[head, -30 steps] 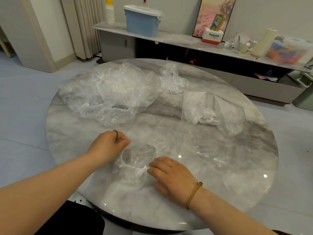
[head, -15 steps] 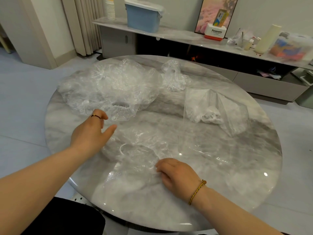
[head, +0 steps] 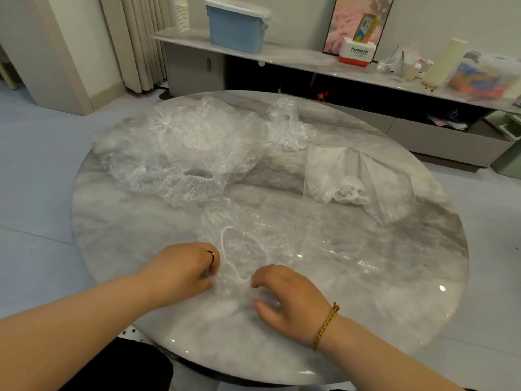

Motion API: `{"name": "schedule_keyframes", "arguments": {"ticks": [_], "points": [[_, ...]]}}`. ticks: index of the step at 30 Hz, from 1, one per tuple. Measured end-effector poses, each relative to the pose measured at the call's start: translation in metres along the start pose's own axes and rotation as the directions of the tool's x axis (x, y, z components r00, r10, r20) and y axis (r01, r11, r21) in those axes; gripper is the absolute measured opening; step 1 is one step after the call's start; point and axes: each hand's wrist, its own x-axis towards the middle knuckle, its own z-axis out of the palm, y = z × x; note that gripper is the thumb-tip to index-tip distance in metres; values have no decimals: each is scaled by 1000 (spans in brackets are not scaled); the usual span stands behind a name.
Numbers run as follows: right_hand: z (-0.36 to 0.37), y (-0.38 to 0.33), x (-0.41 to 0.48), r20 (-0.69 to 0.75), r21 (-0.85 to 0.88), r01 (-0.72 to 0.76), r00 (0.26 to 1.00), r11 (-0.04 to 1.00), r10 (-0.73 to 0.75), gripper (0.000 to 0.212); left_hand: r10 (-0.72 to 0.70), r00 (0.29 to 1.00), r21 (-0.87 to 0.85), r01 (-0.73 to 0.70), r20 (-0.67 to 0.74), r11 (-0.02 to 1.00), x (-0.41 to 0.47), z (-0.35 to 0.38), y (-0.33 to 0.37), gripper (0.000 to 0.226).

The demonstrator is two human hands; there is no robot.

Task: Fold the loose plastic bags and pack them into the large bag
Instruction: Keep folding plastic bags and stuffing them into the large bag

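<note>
A clear plastic bag [head: 248, 244] lies flat near the worktop's [head: 127, 235] front edge. The left hand [head: 183, 270] grips it with curled fingers. The right hand [head: 290, 300] lays bent fingers on it, but I cannot tell whether it grips.

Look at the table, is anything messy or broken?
Nothing looks broken or spilled. The only mess is the crumpled heap of clear plastic bags on the far left of the table and one scrunched bag beside it, not yet folded. The left hand pinches a flatter bag in front.
</note>
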Motion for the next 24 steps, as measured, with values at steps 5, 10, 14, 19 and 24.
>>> {"name": "schedule_keyframes", "arguments": {"ticks": [5,10,14,19,24], "points": [[-9,12,-3,64,-189,154,987,970,-145,36,13,997,-152,-2,76,988,-6,3,-29,22],[-9,25,0,-37,-328,85,994,941,-103,40,37,997,-149,-26,75,988,-10,2,-38,23],[-1,29,7,-116,-377,23,991,926,-72,30,30,998,-149,-21,60,989,-11,-1,-34,9],[-3,27,7,-21,-383,26,999,923,-36,17,27,999,-86,-29,-23,996,-10,-2,-32,50],[-18,25,5,49,-315,16,999,949,0,22,58,998,-138,-57,5,989,-11,-4,-43,55]]}}
